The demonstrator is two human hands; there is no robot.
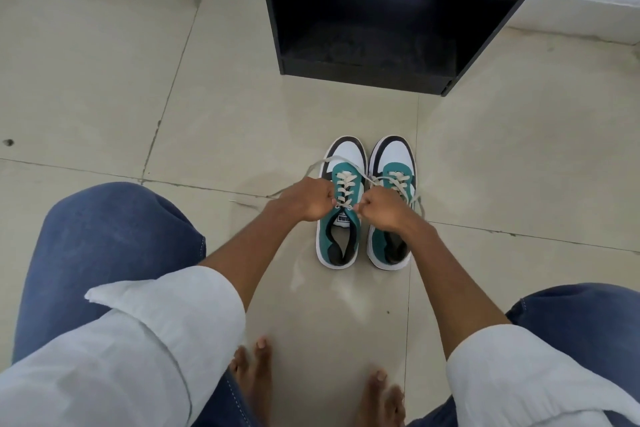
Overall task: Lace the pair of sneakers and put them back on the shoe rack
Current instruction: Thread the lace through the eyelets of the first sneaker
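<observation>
Both sneakers stand side by side on the floor [104,87], toes toward the shoe rack [367,76], just short of its open lower shelf. My left sneaker [341,239] is crossed with lace [344,184] up to what looks like the top eyelets.

My left hand [306,199] and right hand [381,210] are both closed in fists, each pinching one end of that lace and drawing it outward at the tongue. Slack loops away over the toe and trails left across the tile.

The right sneaker [391,163] shows crossings over its front; my right hand hides its upper eyelets, so I cannot tell if it is finished.

Judgement: lacing is near done on one shoe. Left to do: tie off, check the other, set both on the shelf.
</observation>
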